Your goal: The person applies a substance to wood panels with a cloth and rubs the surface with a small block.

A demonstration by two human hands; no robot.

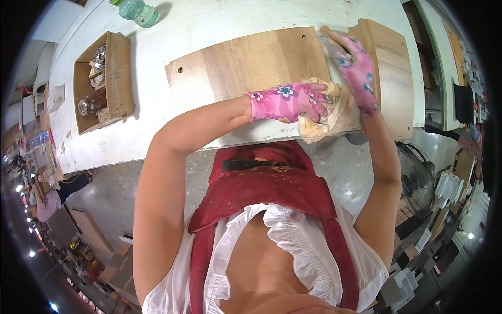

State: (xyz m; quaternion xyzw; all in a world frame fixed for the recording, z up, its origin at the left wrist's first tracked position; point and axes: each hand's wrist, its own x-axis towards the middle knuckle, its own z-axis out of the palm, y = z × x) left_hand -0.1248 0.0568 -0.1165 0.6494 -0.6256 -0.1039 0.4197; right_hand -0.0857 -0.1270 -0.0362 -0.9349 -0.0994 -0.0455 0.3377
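A wood-grain panel (246,63) with a round hole near each far corner lies flat on the white worktable. My left hand (290,102), in a pink floral glove, is at the panel's near right corner. Its fingers are closed on a crumpled cream cloth (324,118) that droops past the near edge. My right hand (355,68), in a matching glove, is along the panel's right edge near the far corner. Its fingers are curled and partly blurred around something pale and greyish that I cannot make out. To its right is a stack of similar panels (392,68).
A cardboard box (120,78) with metal fittings and a brown bottle stands at the left of the white table (151,123). A green-tinted clear bottle (138,13) lies at the far left. Below the table's right end stands a black fan (415,178).
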